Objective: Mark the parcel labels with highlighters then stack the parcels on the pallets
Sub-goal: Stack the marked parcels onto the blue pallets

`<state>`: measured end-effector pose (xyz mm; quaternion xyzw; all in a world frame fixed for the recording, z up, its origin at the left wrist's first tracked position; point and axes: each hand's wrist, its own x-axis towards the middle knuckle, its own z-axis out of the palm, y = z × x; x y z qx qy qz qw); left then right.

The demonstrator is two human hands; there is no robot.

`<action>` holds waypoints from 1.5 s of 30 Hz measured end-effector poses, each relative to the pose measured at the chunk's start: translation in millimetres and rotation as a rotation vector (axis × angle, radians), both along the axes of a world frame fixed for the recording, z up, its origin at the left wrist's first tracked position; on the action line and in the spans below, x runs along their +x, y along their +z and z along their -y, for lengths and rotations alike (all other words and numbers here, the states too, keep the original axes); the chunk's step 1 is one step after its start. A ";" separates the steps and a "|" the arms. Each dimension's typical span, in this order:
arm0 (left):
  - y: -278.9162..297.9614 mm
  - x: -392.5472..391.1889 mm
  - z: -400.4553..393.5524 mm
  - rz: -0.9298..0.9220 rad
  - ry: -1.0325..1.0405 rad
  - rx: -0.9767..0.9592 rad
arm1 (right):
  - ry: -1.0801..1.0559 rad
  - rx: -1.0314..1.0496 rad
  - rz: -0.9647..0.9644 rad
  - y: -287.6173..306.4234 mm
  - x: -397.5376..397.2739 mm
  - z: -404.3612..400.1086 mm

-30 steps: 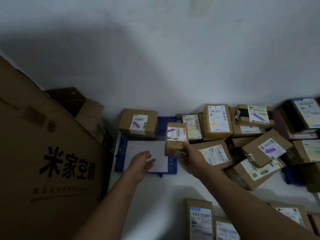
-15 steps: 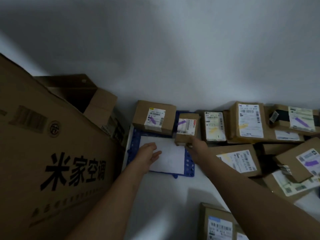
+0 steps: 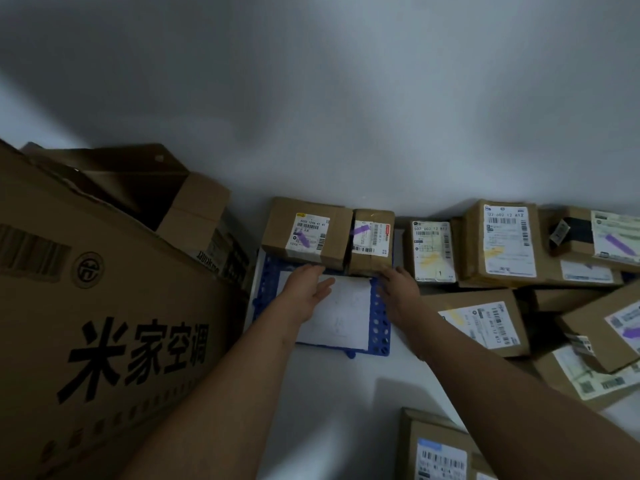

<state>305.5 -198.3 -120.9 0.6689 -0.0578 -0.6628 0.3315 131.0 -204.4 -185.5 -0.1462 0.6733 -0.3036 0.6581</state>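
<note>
A small brown parcel [image 3: 371,241] with a purple-marked label stands at the back of the blue pallet [image 3: 380,320], right beside a larger parcel [image 3: 308,233] whose label is also marked purple. My right hand [image 3: 398,289] lies just in front of the small parcel, fingers straight and touching its lower front edge. My left hand [image 3: 306,287] hovers open over the white sheet [image 3: 343,313] on the pallet, fingertips near the larger parcel's front. No highlighter is visible.
A big printed carton [image 3: 104,323] and an open box [image 3: 152,188] stand at the left. Several labelled parcels [image 3: 502,240] crowd the right side, some marked yellow or purple. One more parcel [image 3: 440,452] lies at the bottom. A white wall rises behind.
My right hand carried the small parcel from above the pallet's right side to its back edge, set it beside the larger parcel and loosened its grip. The left hand moved slightly forward.
</note>
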 end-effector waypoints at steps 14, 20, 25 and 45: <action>10.9 -15.2 -1.8 0.025 -0.032 0.002 | -0.080 0.057 0.225 9.3 -4.9 0.0; 12.9 -21.2 -17.7 0.049 -0.013 0.030 | -0.085 0.063 0.201 19.1 -17.7 -16.7; 15.1 -48.0 -37.3 0.062 -0.019 0.054 | -0.102 0.014 0.202 34.1 -39.6 -41.7; 29.9 -206.3 -12.2 0.205 -0.427 -0.060 | -0.225 -0.227 -0.331 86.9 -218.1 -40.6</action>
